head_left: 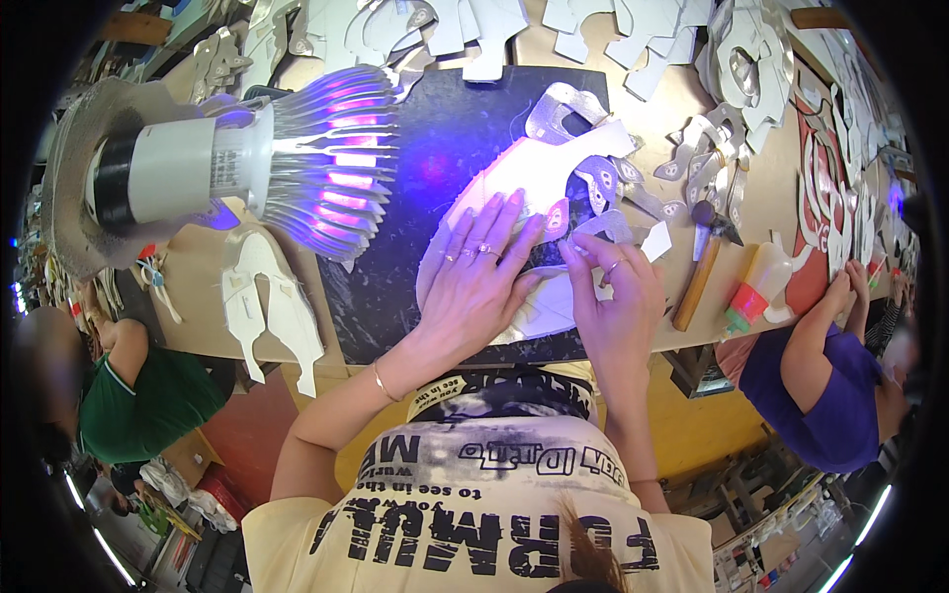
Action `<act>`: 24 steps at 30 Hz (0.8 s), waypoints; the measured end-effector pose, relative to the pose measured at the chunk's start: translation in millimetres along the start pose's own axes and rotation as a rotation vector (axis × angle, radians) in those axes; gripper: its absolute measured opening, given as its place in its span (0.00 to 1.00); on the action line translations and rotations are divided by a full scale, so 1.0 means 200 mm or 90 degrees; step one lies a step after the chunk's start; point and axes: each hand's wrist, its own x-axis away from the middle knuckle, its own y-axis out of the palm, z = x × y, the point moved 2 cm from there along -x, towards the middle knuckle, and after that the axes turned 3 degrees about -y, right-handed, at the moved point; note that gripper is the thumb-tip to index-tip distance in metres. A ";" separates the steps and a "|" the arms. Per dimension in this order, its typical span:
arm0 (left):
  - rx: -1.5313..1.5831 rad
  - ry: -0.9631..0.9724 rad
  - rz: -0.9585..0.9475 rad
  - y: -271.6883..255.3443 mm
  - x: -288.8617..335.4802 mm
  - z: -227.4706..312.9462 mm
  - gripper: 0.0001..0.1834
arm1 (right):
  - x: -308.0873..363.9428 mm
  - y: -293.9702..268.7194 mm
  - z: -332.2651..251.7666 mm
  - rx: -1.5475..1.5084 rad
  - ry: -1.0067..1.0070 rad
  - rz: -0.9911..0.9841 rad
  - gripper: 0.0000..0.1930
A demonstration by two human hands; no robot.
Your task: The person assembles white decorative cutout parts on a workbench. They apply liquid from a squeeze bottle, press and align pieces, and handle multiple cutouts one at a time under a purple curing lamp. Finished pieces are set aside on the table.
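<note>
Workshop: hammer point(705, 262), piled cut pieces point(748, 61), workers point(819, 390) alongside.

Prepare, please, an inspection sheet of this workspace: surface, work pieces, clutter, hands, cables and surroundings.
Surface: black board on tan table.
Work pieces: large white piece on the board; small patterned pieces beside it.
Clutter: hammer, red-banded bottle and many cut pieces around the board.
Left hand: laid flat on the white piece.
Right hand: curled near that piece's right edge; grip unclear.
Cables: nothing seen.
Surroundings: lit finned lamp; person in green at left, person in purple at right.
</note>
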 end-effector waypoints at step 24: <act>-0.020 -0.047 -0.110 -0.08 0.10 0.01 0.27 | 0.00 0.07 -0.08 0.081 -0.100 -0.112 0.07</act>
